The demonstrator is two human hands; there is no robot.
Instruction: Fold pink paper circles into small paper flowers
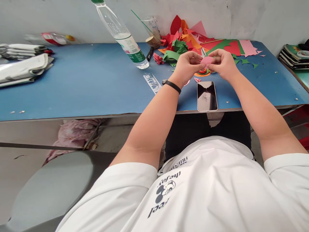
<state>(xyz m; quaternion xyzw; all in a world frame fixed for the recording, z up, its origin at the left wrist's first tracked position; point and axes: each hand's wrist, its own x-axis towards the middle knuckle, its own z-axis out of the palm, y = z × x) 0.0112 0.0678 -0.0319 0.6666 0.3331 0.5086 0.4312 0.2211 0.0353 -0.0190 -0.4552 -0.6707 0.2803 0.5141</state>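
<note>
Between both hands I hold a small pink piece of paper point(207, 60) with a rounded edge. My left hand point(189, 66) pinches its left side, and a black band circles that wrist. On its right side, the thumb and fingers of my right hand point(223, 64) are closed on it. Scissors point(203, 52) lie behind the paper, their blades pointing to the wall and mostly hidden by my hands. Below the hands, a phone point(207, 96) lies face up near the table edge. A small pink scrap point(197, 80) and an orange paper round point(205, 74) are close by.
Red, orange and green paper scraps point(180, 45) pile up against the wall. A water bottle point(130, 45) stands left of them, near a clear stencil ruler point(152, 83). Folded papers point(24, 69) lie on the blue table's point(96, 87) left end; notebooks point(294, 56) are stacked at right.
</note>
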